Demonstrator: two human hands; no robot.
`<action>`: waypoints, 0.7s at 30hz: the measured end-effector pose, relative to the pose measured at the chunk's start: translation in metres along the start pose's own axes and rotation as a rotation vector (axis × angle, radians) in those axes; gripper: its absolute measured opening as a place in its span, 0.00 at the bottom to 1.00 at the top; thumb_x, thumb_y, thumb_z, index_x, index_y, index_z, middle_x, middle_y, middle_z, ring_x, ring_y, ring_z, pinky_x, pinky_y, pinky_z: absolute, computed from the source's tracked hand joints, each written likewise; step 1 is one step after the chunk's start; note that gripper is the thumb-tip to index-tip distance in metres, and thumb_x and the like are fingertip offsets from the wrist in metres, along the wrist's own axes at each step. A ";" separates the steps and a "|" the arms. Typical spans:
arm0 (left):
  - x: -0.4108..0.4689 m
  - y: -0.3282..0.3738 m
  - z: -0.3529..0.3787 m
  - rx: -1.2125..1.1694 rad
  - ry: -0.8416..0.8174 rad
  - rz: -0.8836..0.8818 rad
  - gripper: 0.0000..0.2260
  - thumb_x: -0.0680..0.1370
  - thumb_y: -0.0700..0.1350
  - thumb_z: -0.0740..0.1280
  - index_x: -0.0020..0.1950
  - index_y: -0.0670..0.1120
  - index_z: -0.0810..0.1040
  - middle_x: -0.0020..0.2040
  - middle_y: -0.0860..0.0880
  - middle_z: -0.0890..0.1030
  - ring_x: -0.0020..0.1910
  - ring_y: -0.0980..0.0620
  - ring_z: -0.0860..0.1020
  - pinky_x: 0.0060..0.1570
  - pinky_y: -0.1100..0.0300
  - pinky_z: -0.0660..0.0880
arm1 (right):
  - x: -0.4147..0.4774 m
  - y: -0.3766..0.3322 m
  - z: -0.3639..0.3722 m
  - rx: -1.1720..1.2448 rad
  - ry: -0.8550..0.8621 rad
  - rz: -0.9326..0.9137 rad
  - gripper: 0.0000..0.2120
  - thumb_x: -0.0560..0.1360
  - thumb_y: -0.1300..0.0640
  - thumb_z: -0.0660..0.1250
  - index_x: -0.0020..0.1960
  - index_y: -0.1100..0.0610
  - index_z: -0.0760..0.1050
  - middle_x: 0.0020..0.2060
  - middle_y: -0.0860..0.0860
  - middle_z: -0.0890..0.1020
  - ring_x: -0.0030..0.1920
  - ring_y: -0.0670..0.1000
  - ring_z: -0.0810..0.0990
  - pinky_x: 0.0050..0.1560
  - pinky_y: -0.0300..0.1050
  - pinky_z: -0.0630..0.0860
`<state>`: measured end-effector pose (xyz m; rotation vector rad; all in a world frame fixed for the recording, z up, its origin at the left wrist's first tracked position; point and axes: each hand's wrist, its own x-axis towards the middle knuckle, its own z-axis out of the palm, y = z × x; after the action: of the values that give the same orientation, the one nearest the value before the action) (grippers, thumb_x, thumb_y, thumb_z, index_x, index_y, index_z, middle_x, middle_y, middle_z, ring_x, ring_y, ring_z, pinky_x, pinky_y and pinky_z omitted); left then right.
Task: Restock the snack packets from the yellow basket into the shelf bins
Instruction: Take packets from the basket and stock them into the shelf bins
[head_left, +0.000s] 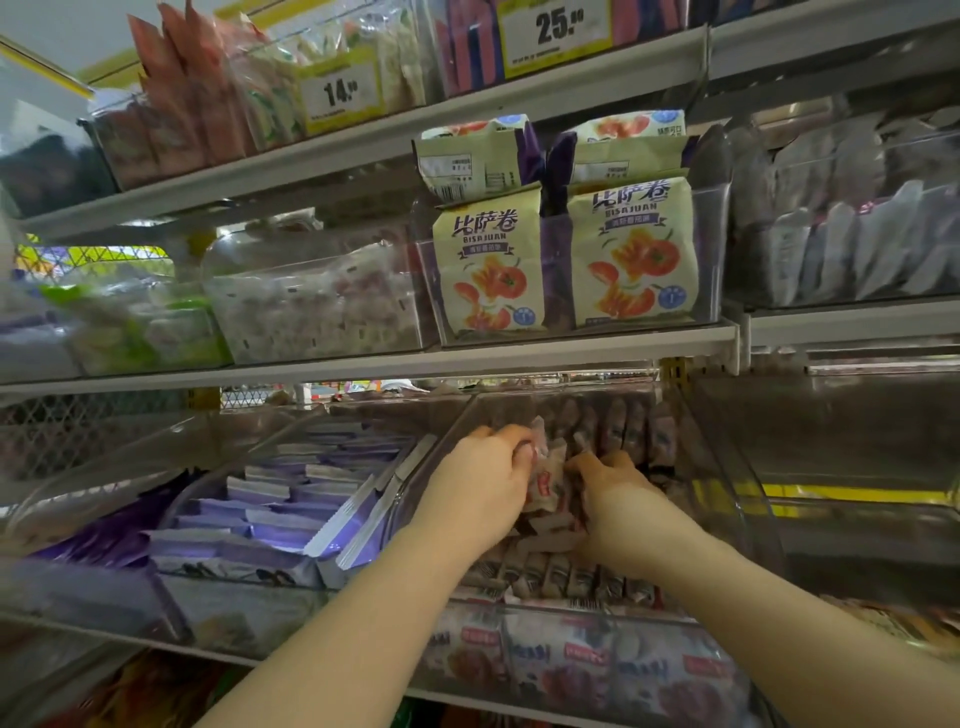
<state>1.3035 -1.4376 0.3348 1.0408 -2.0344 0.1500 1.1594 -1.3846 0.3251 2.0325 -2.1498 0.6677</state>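
Observation:
Both my hands reach into a clear plastic shelf bin (737, 467) on the third shelf down. My left hand (488, 478) and my right hand (608, 483) are closed around a bunch of small brown-and-white snack packets (550, 473), held upright between them. Rows of the same snack packets (618, 426) stand behind the hands, and more (561, 577) lie in front, near the bin's front wall. The yellow basket is not in view.
Left of this bin stands a clear bin of purple packets (280, 509). Above it, a bin holds cream pizza-roll bags (631, 254). The right-hand bin (841, 441) looks empty. Price tags (340, 93) hang on the top shelf. More goods fill the shelf below.

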 end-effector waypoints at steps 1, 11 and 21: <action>-0.002 -0.002 -0.003 -0.024 -0.076 -0.022 0.18 0.81 0.57 0.57 0.69 0.56 0.70 0.59 0.45 0.76 0.58 0.43 0.77 0.56 0.52 0.74 | 0.000 -0.001 -0.001 0.014 0.007 0.000 0.34 0.70 0.54 0.73 0.71 0.51 0.60 0.65 0.56 0.63 0.57 0.61 0.76 0.56 0.51 0.77; -0.016 -0.023 -0.007 0.489 -0.339 -0.022 0.35 0.74 0.42 0.70 0.75 0.52 0.56 0.75 0.42 0.56 0.56 0.36 0.78 0.52 0.47 0.77 | 0.012 -0.027 0.000 0.334 0.093 -0.088 0.31 0.71 0.57 0.71 0.71 0.52 0.64 0.68 0.56 0.67 0.65 0.54 0.71 0.58 0.40 0.71; 0.001 -0.026 0.008 0.699 -0.130 0.122 0.28 0.71 0.42 0.72 0.70 0.50 0.70 0.63 0.41 0.74 0.40 0.43 0.82 0.36 0.55 0.77 | 0.043 -0.033 0.004 0.143 0.114 -0.074 0.25 0.77 0.62 0.63 0.72 0.51 0.63 0.73 0.55 0.59 0.69 0.58 0.68 0.66 0.51 0.70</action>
<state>1.3172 -1.4585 0.3240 1.3607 -2.2129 0.9301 1.1881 -1.4263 0.3455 2.0760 -2.0070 0.9275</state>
